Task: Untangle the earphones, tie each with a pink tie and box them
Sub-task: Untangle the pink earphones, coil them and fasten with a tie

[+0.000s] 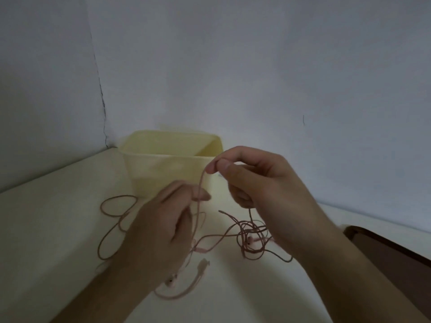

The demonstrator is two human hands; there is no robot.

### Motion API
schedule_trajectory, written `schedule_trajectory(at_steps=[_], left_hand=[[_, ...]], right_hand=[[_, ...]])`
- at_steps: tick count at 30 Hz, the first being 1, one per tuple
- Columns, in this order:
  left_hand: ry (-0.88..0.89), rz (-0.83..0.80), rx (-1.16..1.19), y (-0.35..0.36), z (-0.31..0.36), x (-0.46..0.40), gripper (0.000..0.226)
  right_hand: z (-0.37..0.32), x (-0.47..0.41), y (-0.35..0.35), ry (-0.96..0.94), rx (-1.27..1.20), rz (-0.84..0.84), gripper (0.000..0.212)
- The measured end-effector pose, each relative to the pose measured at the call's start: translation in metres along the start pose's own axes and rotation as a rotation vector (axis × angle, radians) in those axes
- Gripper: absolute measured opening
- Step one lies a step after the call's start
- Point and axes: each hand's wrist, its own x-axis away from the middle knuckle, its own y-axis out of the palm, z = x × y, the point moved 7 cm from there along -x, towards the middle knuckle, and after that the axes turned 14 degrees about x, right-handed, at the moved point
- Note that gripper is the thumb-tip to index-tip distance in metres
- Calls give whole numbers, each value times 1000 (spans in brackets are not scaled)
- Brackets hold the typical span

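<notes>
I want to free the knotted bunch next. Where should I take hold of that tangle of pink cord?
Judging by its pose, pinch the loose cord end poking up-left out of the tangle, coming from above; the bunch lies flat on the table, beneath the right hand.

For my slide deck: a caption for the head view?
Both hands lift a pink cord from the tangle before a yellow box.

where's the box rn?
Head view: the yellow box stands open at the back of the table, left of centre near the wall corner, just behind both hands.
</notes>
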Motion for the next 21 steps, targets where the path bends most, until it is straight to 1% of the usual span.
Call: schedule_trajectory(at_steps=[1, 3, 4, 5, 6, 8, 9, 11, 14, 15, 16, 18, 20, 21], left_hand=[[-98, -49, 192, 8, -3, 2, 30], [-407, -186, 625, 35, -14, 11, 24], [-525, -249, 764, 46, -18, 16, 21], [-578, -302, 796, 52, -21, 22, 18], [-564, -346, 738, 54, -22, 24, 14], [-420, -417, 489, 53, -19, 26, 23], [-380, -442, 418, 53, -17, 26, 27], [-358, -460, 406, 59, -16, 26, 25], [-360, -390, 437, 62, -16, 27, 11], [-392, -341, 478, 61, -19, 27, 14], [-438, -285, 549, 59, -21, 27, 19], [-517, -173, 699, 53, -28, 24, 21], [-489, -67, 747, 44, -31, 16, 20], [-464, -1, 767, 39, -32, 12, 19]], right_hand=[[-1, 1, 4, -14, -7, -28, 19], [-4, 3, 12, -32, -30, -90, 19], [-5, 4, 14, -35, -44, -120, 19], [-6, 5, 17, -36, -67, -147, 19], [-6, 7, 20, -35, -104, -172, 19], [-7, 9, 26, -31, -189, -206, 19], [-7, 9, 29, -32, -219, -215, 18], [-5, 10, 34, -37, -242, -235, 19], [-5, 10, 34, -54, -166, -288, 23], [-6, 9, 31, -57, -106, -283, 24], [-7, 8, 26, -56, -47, -242, 23], [-8, 4, 4, -55, 39, -39, 23], [-1, 2, -19, -3, 108, 165, 24], [5, 1, -25, 54, 154, 219, 23]])
